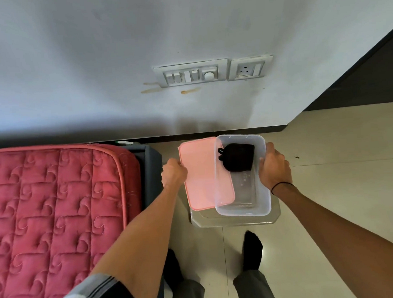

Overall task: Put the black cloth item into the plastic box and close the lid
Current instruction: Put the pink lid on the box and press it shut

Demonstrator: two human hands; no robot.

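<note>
A clear plastic box (pixel 265 200) stands on a small glass table (pixel 235 220). The folded black cloth item (pixel 237 157) lies inside it, at the far end. A pink lid (pixel 203 173) lies tilted, its right edge overlapping the box's left rim. My left hand (pixel 173 172) grips the lid's left edge. My right hand (pixel 275 167) holds the box's right wall, thumb over the rim. The box's near half shows only its bare bottom.
A bed with a red quilted cover (pixel 53 213) and dark frame sits close on the left. A white wall with a switch plate (pixel 191 74) is just beyond the table. Tiled floor (pixel 341 186) spreads to the right. My feet in dark socks stand below the table.
</note>
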